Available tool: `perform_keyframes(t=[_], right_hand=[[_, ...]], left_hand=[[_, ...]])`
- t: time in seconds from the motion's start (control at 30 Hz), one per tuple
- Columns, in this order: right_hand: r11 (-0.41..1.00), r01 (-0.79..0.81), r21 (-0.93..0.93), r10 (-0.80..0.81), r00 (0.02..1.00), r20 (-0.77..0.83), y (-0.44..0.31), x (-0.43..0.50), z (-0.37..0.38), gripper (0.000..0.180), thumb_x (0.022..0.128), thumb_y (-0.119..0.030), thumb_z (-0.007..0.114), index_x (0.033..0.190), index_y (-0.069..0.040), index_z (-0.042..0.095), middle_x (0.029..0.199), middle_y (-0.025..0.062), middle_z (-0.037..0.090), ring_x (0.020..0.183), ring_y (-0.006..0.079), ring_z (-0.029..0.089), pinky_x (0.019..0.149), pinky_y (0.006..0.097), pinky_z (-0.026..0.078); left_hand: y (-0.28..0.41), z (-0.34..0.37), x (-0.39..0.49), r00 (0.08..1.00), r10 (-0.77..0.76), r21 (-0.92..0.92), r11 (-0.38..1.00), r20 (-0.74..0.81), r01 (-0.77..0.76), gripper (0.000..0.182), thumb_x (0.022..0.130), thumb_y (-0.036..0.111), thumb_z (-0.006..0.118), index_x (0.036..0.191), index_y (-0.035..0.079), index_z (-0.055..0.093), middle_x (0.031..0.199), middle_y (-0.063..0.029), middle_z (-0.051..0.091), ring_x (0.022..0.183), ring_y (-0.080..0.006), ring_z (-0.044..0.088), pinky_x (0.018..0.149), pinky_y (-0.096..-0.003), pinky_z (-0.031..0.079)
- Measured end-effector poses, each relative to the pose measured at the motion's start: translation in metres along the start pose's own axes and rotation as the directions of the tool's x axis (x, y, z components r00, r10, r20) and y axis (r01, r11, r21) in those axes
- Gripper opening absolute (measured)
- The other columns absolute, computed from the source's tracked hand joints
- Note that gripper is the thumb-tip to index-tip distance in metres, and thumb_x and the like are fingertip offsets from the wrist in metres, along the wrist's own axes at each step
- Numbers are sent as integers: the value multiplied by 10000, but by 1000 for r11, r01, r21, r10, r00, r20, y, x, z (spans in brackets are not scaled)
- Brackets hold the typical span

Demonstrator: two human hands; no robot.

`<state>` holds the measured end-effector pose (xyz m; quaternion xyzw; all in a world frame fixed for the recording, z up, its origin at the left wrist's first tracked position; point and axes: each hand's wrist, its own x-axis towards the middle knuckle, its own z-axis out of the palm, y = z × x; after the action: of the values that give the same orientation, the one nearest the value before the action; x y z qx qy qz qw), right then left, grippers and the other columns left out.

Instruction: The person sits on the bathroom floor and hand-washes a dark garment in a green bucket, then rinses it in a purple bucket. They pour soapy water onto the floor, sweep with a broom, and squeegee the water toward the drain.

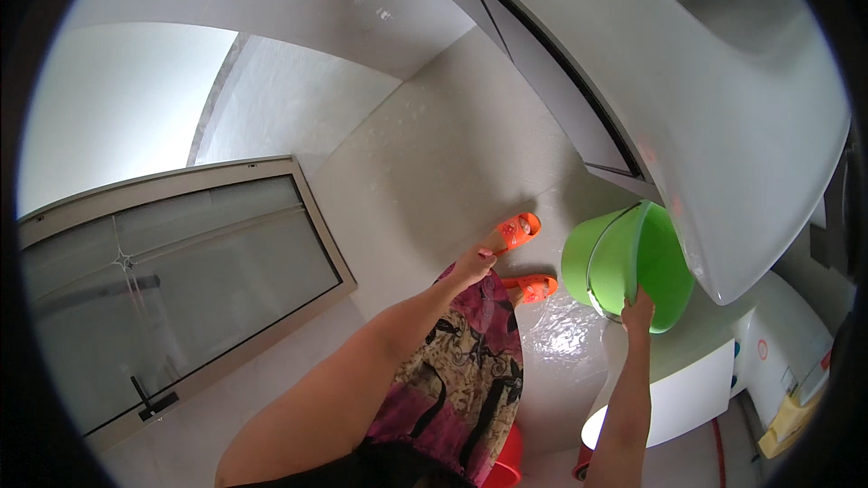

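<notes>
My right hand [638, 312] grips the near rim of a green plastic bucket [603, 251]. The bucket's mouth faces right in the head view, and its wire handle hangs down along the outer side. Whether its base rests on the floor, I cannot tell. Its inside looks bare where visible. In front of my patterned skirt [475, 346], my left hand [477, 263] hangs low with its fingers curled. Any cloth or small thing within those fingers is hidden. Beyond that hand are my feet in orange slippers [519, 230].
Water glistens on the tiled floor [566, 339]. A white washbasin [712, 95] with a cabinet [542, 74] overhangs the bucket's far side. At left stands a framed glass door [203, 271] with a black handle. A red plastic container [507, 457] is behind me; a white rounded appliance [780, 325] stands right.
</notes>
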<state>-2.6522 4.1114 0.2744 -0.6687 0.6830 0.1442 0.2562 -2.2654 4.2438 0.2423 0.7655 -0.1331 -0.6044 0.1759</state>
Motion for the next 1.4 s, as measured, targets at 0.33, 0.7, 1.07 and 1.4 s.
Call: perform_keyframes(t=[0.33, 0.7, 1.07, 1.4], right_hand=[[987, 95, 128, -108, 988, 106, 19, 17, -22, 409, 740, -29, 659, 1140, -30, 573, 1032, 236, 606, 978, 420, 569, 842, 455, 446], [989, 112, 92, -124, 983, 133, 11, 8, -45, 382, 734, -43, 675, 1104, -22, 584, 987, 246, 610, 940, 430, 574, 812, 463, 454], [986, 102, 128, -118, 986, 117, 54, 15, -27, 446, 772, -67, 653, 1197, -15, 529, 1112, 247, 578, 1052, 420, 541, 894, 457, 430], [998, -43, 42, 23, 917, 398, 49, 35, -27, 552, 896, -190, 534, 1397, -69, 334, 1314, 269, 455, 1203, 428, 450, 1001, 450, 366]], left_hand=[[14, 17, -17, 1000, -10, 65, 998, -18, 11, 356, 801, 244, 632, 1044, -13, 582, 710, -100, 635, 621, -181, 636, 589, -305, 502], [47, 21, -3, 998, 58, 139, 988, 24, -61, 336, 816, 233, 630, 1026, -27, 589, 780, -137, 652, 668, -203, 651, 606, -328, 512], [30, 13, 8, 990, 126, 378, 915, 61, -140, 372, 860, 252, 602, 1085, -42, 566, 943, -152, 637, 698, -191, 648, 651, -309, 544], [28, 32, -7, 985, 172, 299, 941, -19, -158, 345, 806, 274, 588, 1043, 24, 563, 973, -232, 629, 988, -359, 605, 823, -403, 490]])
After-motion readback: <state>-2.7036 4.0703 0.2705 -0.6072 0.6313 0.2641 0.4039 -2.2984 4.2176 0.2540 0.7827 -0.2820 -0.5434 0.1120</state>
